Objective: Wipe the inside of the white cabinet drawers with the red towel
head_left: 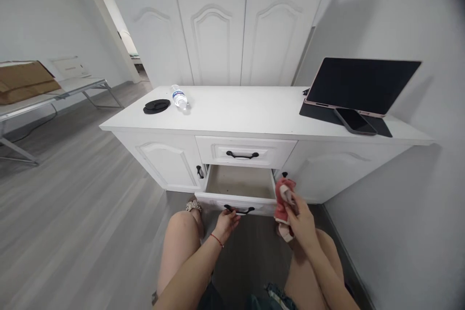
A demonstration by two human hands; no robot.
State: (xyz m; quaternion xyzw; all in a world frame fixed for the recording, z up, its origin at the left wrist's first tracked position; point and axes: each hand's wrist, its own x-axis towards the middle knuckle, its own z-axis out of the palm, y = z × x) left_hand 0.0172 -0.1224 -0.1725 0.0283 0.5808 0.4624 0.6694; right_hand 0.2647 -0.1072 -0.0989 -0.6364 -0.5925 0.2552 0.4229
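Observation:
The lower drawer of the white cabinet is pulled out, and its visible floor is bare apart from a few tiny specks. My left hand, with a red cord on the wrist, has its fingers curled at the left part of the black drawer handle. To the right of the drawer front, my right hand pinches a crumpled coral-pink cloth with a paler pink part. The cloth hangs close beside the drawer's right front corner.
On the white cabinet top lie a clear plastic bottle and a black flat object at left. A tablet and a phone are at right. The upper drawer is closed. My knees flank the open drawer.

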